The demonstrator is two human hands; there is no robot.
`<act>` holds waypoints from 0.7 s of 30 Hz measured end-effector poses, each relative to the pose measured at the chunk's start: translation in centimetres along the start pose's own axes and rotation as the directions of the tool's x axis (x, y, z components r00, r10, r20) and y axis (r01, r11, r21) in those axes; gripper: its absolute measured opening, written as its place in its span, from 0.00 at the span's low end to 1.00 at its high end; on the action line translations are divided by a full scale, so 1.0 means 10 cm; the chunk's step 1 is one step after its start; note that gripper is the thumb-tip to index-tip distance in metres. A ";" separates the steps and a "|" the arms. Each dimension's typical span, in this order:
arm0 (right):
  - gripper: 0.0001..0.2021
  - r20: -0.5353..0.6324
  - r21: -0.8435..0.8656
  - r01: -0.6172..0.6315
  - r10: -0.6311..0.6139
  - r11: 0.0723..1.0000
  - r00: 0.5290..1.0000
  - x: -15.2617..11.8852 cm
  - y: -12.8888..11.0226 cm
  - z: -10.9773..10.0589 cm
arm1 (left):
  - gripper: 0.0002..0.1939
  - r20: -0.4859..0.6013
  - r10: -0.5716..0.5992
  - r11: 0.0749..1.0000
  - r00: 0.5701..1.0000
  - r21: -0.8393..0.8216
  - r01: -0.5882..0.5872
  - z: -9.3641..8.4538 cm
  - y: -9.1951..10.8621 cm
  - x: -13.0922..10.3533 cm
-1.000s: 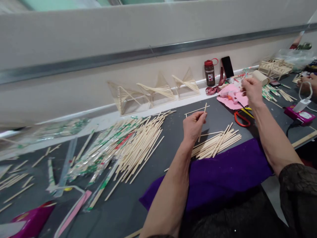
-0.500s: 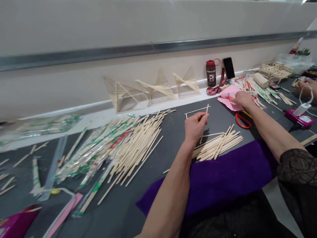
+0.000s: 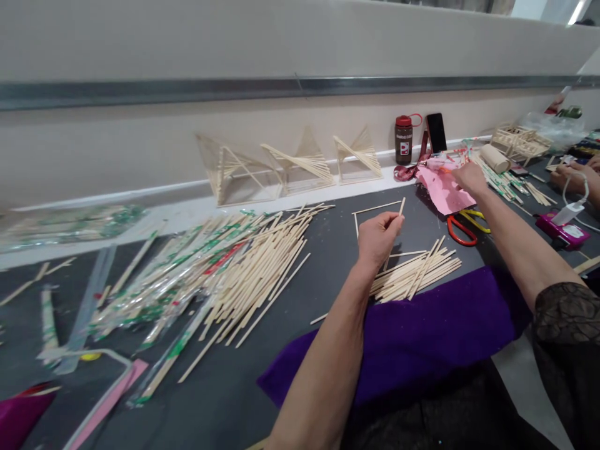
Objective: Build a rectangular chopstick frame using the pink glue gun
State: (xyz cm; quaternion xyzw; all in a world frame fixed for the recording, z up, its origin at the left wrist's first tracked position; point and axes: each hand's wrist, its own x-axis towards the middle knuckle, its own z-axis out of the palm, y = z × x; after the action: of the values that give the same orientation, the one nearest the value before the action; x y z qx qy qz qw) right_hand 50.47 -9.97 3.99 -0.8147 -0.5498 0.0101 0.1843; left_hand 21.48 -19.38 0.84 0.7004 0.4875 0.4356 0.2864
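Note:
Between its thumb and fingers, my left hand (image 3: 380,236) pinches a thin wooden stick (image 3: 402,206) over the dark table. Sticks forming corners of a frame (image 3: 375,208) lie just behind that hand. A pile of bare sticks (image 3: 417,275) rests in front, beside the purple cloth (image 3: 435,325). My right hand (image 3: 470,179) is at the right edge of the pink paper (image 3: 445,190), its fingers bent around something orange that I cannot make out. Scissors with red and yellow handles (image 3: 462,230) lie just in front of the paper.
Stick models (image 3: 300,164) stand against the wall. A bottle (image 3: 404,140) and a phone (image 3: 435,132) are behind the paper. Bare sticks (image 3: 262,269) and wrapped sticks (image 3: 178,269) spread leftward. Another person's hands (image 3: 579,177) are at the far right, near a purple device (image 3: 562,230).
The pink paper has lifted and shifted, its front edge lower, with my right hand now farther right on it. More of the yellow scissor handle shows. My left hand still pinches the stick.

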 end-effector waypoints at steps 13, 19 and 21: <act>0.22 -0.043 -0.032 0.014 -0.016 0.999 0.999 -0.14 -0.06 0.00 | 0.13 0.212 0.028 0.979 0.977 0.191 -0.069 0.07 0.19 0.12; 0.20 0.019 0.010 0.032 -0.033 0.999 0.999 -0.12 -0.08 -0.03 | 0.13 0.555 0.226 0.785 0.800 0.383 -0.487 0.57 0.50 0.57; 0.19 0.047 0.035 0.031 -0.033 0.999 0.998 -0.11 -0.09 -0.02 | 0.15 0.639 0.251 0.717 0.727 0.381 -0.584 0.77 0.52 0.67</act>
State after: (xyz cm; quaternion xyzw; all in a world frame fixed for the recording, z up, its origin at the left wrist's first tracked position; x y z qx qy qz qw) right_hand 49.31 -10.71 4.30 -0.8021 -0.5667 0.0358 0.1852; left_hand 31.52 -14.80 3.88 0.9406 0.3102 0.1105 0.0831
